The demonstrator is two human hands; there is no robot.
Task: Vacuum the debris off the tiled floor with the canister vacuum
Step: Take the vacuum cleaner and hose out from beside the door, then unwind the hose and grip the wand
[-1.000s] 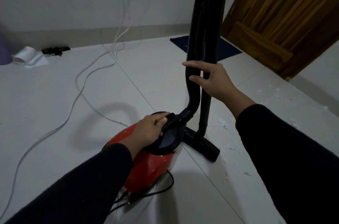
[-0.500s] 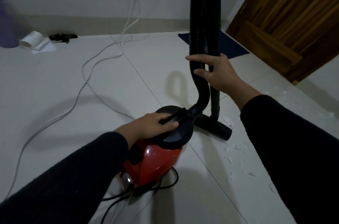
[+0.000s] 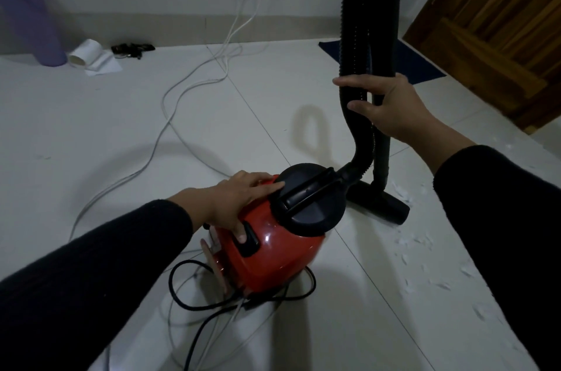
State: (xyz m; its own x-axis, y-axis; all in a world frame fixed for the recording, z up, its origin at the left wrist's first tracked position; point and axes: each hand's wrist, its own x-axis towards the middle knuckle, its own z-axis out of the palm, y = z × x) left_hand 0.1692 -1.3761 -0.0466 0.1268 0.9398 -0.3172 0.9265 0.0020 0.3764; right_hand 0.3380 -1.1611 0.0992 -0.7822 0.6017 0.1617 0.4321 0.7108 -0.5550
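Note:
A red canister vacuum (image 3: pixel 279 255) with a black lid and carry handle (image 3: pixel 309 191) stands on the white tiled floor (image 3: pixel 91 133). My left hand (image 3: pixel 239 203) lies flat on its top, thumb pressed on a black button at the side. My right hand (image 3: pixel 385 106) wraps around the upright black wand (image 3: pixel 383 152) and the ribbed hose (image 3: pixel 353 21) together. The black floor nozzle (image 3: pixel 379 203) rests on the tiles just right of the canister. White scraps of debris (image 3: pixel 416 246) lie scattered to the right of the nozzle.
A black power cord (image 3: pixel 194 307) coils on the floor under the canister. White cables (image 3: pixel 170 109) trail toward the back wall. At the far left stand a purple bin (image 3: pixel 27 18) and a paper roll (image 3: pixel 86 53). A wooden door (image 3: pixel 498 15) and blue mat (image 3: pixel 419 63) are at right.
My left hand slid from the black carry handle to the canister's side, its thumb now on the button. The view shifted, so the canister and nozzle appear further along the floor.

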